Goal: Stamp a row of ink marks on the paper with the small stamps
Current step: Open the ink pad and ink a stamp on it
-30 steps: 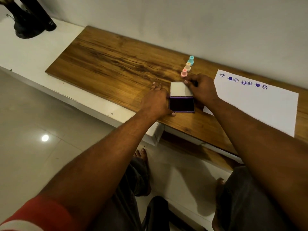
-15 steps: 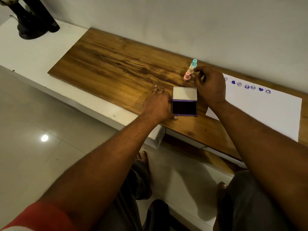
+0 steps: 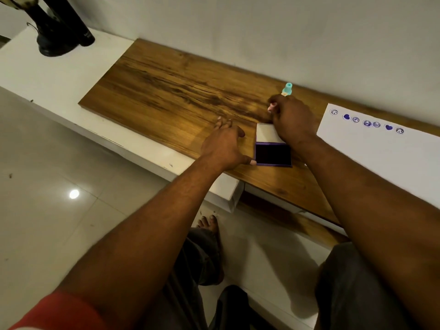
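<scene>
An open purple ink pad (image 3: pixel 273 154) lies on the wooden board (image 3: pixel 171 96), its white lid flipped up behind the dark pad. My left hand (image 3: pixel 225 145) rests flat on the board beside the pad, thumb touching its left edge. Just behind the pad, my right hand (image 3: pixel 291 120) curls its fingers round a pink stamp (image 3: pixel 272 107). A teal stamp (image 3: pixel 287 88) stands behind that hand near the wall. White paper (image 3: pixel 385 160) lies to the right, with a row of several purple marks (image 3: pixel 367 122) along its far edge.
Dark objects (image 3: pixel 59 25) stand on the white shelf at the far left. The wall runs close behind the board. Below the board's front edge are my legs, a foot and the tiled floor.
My right hand moved left from the middle of the stamp row and now holds the pink stamp. The left hand has stayed beside the ink pad.
</scene>
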